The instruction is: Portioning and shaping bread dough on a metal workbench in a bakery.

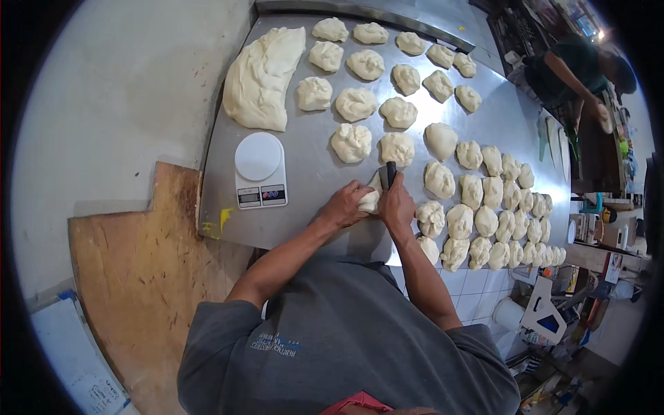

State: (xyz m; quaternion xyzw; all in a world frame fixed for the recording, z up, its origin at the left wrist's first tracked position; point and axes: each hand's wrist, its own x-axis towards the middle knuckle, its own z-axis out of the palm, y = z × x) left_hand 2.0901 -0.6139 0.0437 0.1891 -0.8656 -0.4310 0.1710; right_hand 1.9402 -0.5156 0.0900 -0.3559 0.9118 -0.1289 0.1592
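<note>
My left hand [344, 205] is closed around a small piece of pale dough [369, 201] near the front edge of the metal table. Close beside it, my right hand [397, 205] grips a black-handled dough scraper [391, 170], its handle pointing up and away from me. The right fingers are against the dough's right side, and the blade is mostly hidden by hand and dough. Just beyond, a dough lump [398, 149] rests on the table. A large slab of dough [265, 79] lies at the far left, with a white kitchen scale [260, 168] nearer me.
Several rows of dough pieces [459, 221] cover the right side of the metal table [311, 149]; more lumps [365, 64] are spread across its far part. A wooden board [138, 256] stands at the left. At the far right, another person [577, 76] works at a separate counter.
</note>
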